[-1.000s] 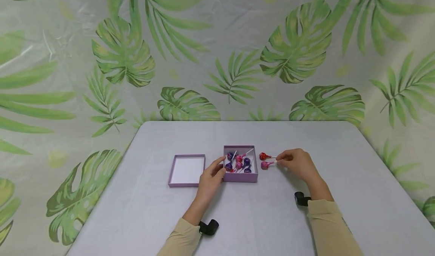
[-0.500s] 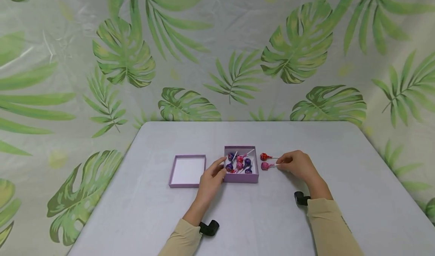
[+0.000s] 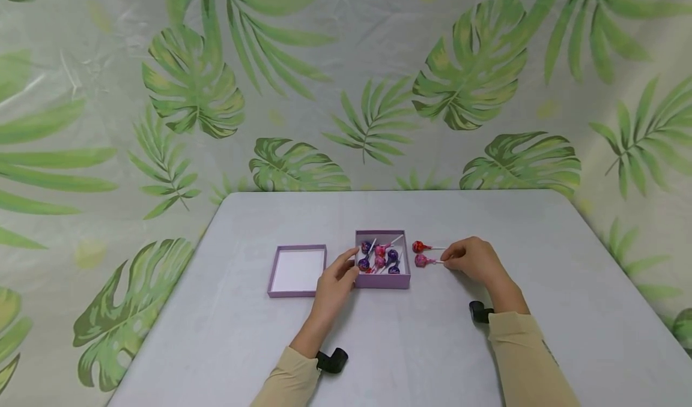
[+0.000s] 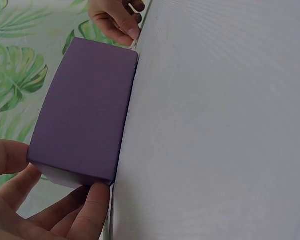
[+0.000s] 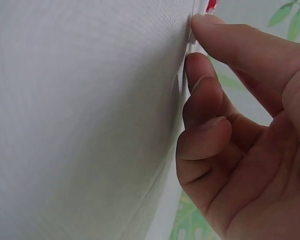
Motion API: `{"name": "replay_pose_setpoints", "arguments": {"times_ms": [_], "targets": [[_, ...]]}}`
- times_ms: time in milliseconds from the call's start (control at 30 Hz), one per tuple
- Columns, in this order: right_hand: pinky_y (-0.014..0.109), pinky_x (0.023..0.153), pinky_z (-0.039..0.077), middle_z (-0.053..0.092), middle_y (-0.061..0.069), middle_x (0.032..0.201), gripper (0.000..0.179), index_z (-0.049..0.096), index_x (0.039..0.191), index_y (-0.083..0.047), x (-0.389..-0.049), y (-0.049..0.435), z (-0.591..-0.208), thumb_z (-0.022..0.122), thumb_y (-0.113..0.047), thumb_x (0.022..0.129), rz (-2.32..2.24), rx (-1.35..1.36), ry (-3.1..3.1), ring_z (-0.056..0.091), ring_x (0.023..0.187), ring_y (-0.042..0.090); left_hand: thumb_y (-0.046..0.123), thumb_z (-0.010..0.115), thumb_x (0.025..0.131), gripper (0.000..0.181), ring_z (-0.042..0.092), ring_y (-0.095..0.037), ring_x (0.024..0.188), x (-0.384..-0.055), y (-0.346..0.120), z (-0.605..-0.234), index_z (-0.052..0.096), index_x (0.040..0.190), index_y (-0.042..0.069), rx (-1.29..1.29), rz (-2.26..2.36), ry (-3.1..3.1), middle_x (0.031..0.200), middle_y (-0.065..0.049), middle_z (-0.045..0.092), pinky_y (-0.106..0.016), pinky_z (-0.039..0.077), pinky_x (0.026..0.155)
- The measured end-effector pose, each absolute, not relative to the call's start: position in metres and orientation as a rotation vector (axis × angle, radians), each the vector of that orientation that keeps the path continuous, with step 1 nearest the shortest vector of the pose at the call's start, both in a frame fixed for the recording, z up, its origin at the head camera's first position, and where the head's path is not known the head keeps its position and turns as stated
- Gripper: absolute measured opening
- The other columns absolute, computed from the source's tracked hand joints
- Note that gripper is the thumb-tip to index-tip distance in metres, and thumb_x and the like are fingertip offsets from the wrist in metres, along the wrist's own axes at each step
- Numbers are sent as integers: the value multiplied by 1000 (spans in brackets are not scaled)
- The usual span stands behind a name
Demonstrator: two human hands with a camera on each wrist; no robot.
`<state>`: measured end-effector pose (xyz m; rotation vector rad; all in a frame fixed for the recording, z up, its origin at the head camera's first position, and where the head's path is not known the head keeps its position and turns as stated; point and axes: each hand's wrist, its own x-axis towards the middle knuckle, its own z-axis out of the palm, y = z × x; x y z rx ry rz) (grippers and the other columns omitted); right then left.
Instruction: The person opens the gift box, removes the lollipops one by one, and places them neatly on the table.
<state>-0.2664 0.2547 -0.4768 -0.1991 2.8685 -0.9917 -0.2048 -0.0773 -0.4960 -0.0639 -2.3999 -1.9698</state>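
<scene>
A purple open box (image 3: 382,281) holds several lollipops (image 3: 380,262) in purple and pink wrappers. My left hand (image 3: 334,284) rests with its fingertips along the box's left side, at the rim and the near corner. In the left wrist view, the fingers (image 4: 92,212) touch that side of the box. To the right of the box lies a pink lollipop (image 3: 421,261), and my right hand (image 3: 476,261) pinches the end of its white stick between thumb and forefinger. Just behind it, a red lollipop (image 3: 418,247) lies parallel, its stick ending by the fingertips.
The box's shallow lid (image 3: 297,271), white inside with purple sides, lies on the white table (image 3: 405,347) left of the left hand. Behind the table's far edge hangs a leaf-print backdrop (image 3: 373,122).
The pink lollipop's stick has swung slightly toward me and lies more level, apart from the red one's stick. My left hand and the box stay in place.
</scene>
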Motion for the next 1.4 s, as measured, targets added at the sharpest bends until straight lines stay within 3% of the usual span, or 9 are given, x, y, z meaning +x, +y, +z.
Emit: {"name": "replay_pose_setpoints", "arguments": {"times_ms": [233,500,900,1167,1400], "targets": [[42,78,46,69,1,86,6,80,92,-15,-267,254,-478,77,-12,88,-984,-190,2878,57,88,26,17,60,101,41,64,-19,106,-204,-77,-497,61,141,24,-55,-1961,-2401,130,-12,66,-33,54,81],[40,75,46,67,4,89,9,79,97,-15,-266,253,-474,76,-16,89,-982,-153,2859,55,88,27,11,57,102,42,64,-25,107,-204,-75,-492,58,143,20,-33,-1973,-2421,132,-19,63,-42,54,84],[42,74,47,69,7,98,20,78,107,-13,-265,250,-459,75,-21,89,-988,-176,2866,57,92,29,18,59,102,40,64,-21,111,-203,-78,-497,60,142,24,-77,-1966,-2393,132,-15,64,-36,55,83],[38,70,47,70,3,96,22,77,109,-12,-257,241,-452,75,-20,89,-1008,-271,2926,61,89,25,18,57,102,41,63,-23,111,-201,-77,-500,58,144,22,-64,-1997,-2376,133,-16,63,-43,56,85],[37,69,48,71,3,97,21,77,108,-12,-255,231,-444,75,-20,89,-1039,-309,2938,62,89,26,20,58,102,41,64,-20,112,-204,-77,-498,59,143,27,-72,-1964,-2408,132,-11,65,-33,55,83]]}}
